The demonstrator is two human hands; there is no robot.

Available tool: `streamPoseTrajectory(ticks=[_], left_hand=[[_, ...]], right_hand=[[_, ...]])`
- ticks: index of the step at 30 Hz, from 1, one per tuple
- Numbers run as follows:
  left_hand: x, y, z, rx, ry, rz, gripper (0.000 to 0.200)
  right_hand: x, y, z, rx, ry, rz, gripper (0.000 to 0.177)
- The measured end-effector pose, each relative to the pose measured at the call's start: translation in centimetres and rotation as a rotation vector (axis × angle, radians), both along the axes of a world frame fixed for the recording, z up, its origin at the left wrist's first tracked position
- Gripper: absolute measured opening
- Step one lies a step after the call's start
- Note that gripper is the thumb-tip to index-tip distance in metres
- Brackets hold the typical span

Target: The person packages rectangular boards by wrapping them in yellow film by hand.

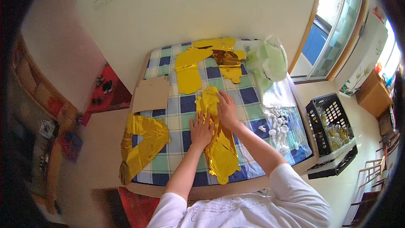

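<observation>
A flat gold foil balloon (223, 156) lies lengthwise down the middle of the table, its upper part narrow and creased. My left hand (201, 131) rests palm down on its left side, fingers spread. At the upper right edge of the same balloon, my right hand (227, 109) has its fingers bent around the foil; the thumb side is partly hidden. Another flat gold balloon (147, 139) lies at the left edge and hangs slightly over it. Farther back are more gold foil balloons (188, 76), one with a darker, shiny brown-gold area.
A checked cloth under clear plastic covers the table (185, 135). A cardboard sheet (152, 94) lies at left. On the right are a green-white plastic bag (270, 63), clear bags (278, 95) and several small white pieces (278, 126). A black crate (331, 122) stands beside the table.
</observation>
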State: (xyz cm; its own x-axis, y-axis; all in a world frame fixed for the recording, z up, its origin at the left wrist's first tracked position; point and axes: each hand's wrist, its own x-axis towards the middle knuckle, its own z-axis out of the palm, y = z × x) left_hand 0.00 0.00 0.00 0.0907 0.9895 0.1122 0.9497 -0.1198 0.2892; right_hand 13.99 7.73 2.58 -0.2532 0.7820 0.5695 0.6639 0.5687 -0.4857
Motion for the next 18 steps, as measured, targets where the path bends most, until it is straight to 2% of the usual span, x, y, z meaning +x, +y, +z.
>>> streamPoseTrajectory(ticks=[2,3,5,8,11,12,15,16,18], left_hand=[[0.2,0.0,-0.2,0.035,-0.020,-0.006,0.054],[-3.0,-0.3,0.5,0.025,0.046,-0.007,0.054],[-3.1,-0.4,0.3,0.006,0.054,-0.005,0.053],[-3.2,-0.5,0.5,0.064,-0.029,0.017,0.053],[-3.8,-0.4,-1.9,0.160,-0.186,0.044,0.052],[-4.5,-0.3,-1.6,0.332,-0.283,0.006,0.046],[-4.9,-2.6,-1.5,0.247,-0.248,-0.055,0.041],[-4.9,-3.7,-0.6,0.206,-0.316,-0.070,0.040],[-5.1,-5.7,-0.2,0.165,-0.255,-0.085,0.041]], right_hand=[[-0.3,-1.1,1.5,0.059,-0.215,0.083,0.045],[-3.4,-1.3,1.2,0.032,-0.239,0.090,0.044],[-3.6,-1.5,-0.4,-0.026,-0.409,0.110,0.044],[-3.4,-1.4,-2.8,-0.055,-0.365,0.116,0.037],[-3.1,-2.1,-2.9,-0.076,-0.365,0.121,0.037],[-3.1,-2.2,-2.8,-0.074,-0.342,0.129,0.038],[-3.2,-1.6,-2.1,-0.063,-0.280,0.134,0.040],[-3.2,-1.7,-2.1,-0.054,-0.271,0.128,0.041],[-3.2,-2.0,-2.0,-0.052,-0.257,0.119,0.043]])
